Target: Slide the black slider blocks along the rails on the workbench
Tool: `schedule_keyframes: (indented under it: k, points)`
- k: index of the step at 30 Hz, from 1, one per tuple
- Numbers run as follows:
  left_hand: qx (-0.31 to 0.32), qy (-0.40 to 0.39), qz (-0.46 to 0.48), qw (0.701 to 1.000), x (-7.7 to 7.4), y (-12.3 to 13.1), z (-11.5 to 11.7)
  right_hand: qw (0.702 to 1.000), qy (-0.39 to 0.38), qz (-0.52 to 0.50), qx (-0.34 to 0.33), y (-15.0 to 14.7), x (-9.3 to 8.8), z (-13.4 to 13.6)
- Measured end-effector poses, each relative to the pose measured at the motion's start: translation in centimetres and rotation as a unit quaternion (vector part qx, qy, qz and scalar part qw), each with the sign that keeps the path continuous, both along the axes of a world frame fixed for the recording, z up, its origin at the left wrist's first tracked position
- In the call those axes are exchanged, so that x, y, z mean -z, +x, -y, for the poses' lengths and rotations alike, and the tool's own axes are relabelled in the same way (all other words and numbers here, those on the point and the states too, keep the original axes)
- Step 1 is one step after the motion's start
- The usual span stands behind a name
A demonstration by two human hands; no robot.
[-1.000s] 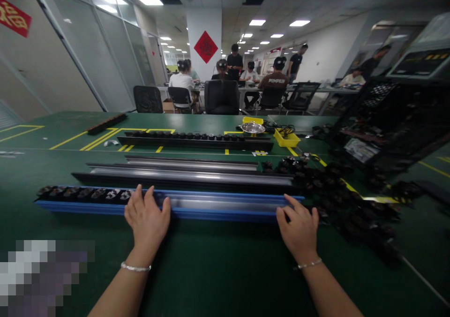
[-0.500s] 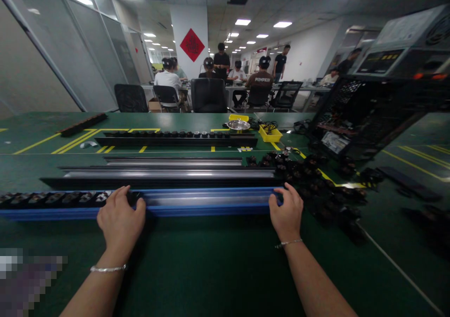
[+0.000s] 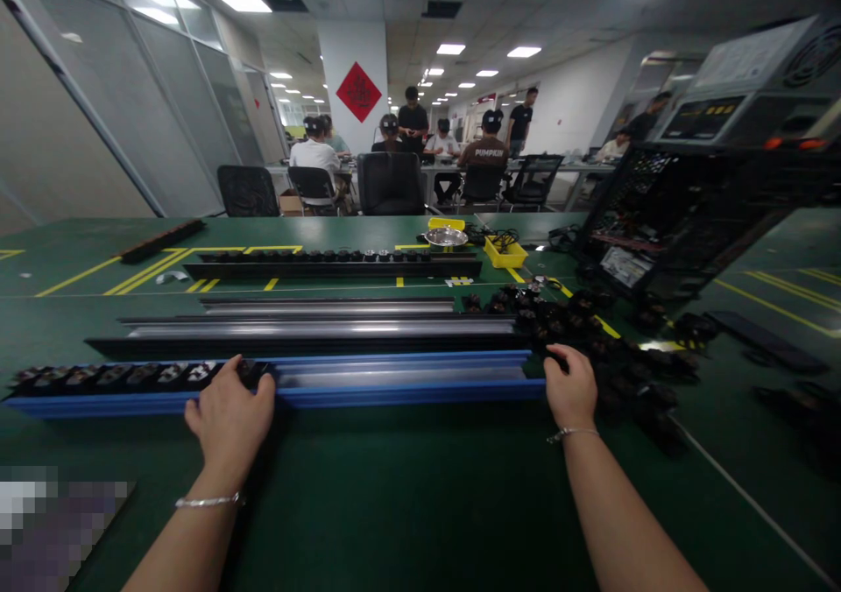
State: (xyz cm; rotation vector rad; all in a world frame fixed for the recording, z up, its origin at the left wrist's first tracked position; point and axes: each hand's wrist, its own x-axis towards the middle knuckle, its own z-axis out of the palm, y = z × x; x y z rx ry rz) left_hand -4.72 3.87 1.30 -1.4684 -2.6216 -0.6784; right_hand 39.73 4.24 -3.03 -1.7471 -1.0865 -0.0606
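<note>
One long blue rail (image 3: 407, 391) lies crosswise on the green tabletop (image 3: 407, 504), with a row of black pieces (image 3: 124, 377) filling its left part and its bare channel showing to the right. The left hand (image 3: 231, 421) reaches over the near edge at the right end of that row, finger and thumb parted about the last piece; whether its grip is tight or only resting, I cannot tell. The right hand (image 3: 573, 389) is just beside the rail's right end, fingers bent toward the thumb with a small gap. Something dark shows in that gap, but I cannot tell whether the grip holds it. Each wrist wears a bracelet.

Behind the blue rail lie two black rails with shiny channels, and farther back a black rail (image 3: 328, 270) carries its own row of pieces. Many loose black parts (image 3: 650, 399) are heaped beyond the right hand. Past them stands an open computer case (image 3: 631, 224), with a yellow box (image 3: 505, 253) and a metal bowl (image 3: 447, 237) to its left.
</note>
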Motion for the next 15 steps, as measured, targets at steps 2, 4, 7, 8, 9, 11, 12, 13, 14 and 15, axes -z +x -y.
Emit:
schedule_keyframes:
  k: [2, 4, 7, 8, 9, 11, 12, 13, 14, 15]
  points:
    - [-0.001, -0.001, 0.002, 1.000, 0.0, 0.0, 0.0, 1.000, 0.008, -0.011, -0.019, 0.9, 0.2, -0.5]
    - [0.001, -0.001, 0.005, 1.000, 0.1, -0.1, -0.1, 0.999, 0.015, -0.035, -0.034, 1.6, 0.3, -0.9]
    - [0.005, 0.004, 0.010, 1.000, 0.3, -0.2, -0.1, 0.995, 0.031, -0.085, -0.048, 2.0, 0.4, -1.1]
    - [0.005, 0.005, 0.011, 1.000, 0.4, -0.3, -0.2, 0.993, 0.037, -0.097, -0.051, 1.9, 0.3, -1.1]
    - [0.003, 0.007, 0.011, 1.000, 0.5, -0.3, -0.2, 0.992, 0.043, -0.102, -0.054, 1.8, 0.2, -1.0]
    - [0.001, 0.007, 0.011, 1.000, 0.6, -0.3, -0.2, 0.993, 0.057, -0.089, -0.052, 1.2, -0.1, -0.7]
    - [0.001, 0.007, 0.011, 1.000, 0.6, -0.4, -0.2, 0.994, 0.065, -0.072, -0.048, 0.9, -0.3, -0.6]
    - [0.001, 0.006, 0.010, 1.000, 0.6, -0.4, -0.2, 0.995, 0.072, -0.050, -0.046, 0.5, -0.5, -0.5]
    - [0.002, 0.005, 0.010, 1.000, 0.6, -0.4, -0.2, 0.996, 0.078, -0.026, -0.045, 0.1, -0.6, -0.4]
    - [0.003, 0.003, 0.009, 1.000, 0.6, -0.4, -0.2, 0.995, 0.083, -0.002, -0.046, -0.4, -0.7, -0.3]
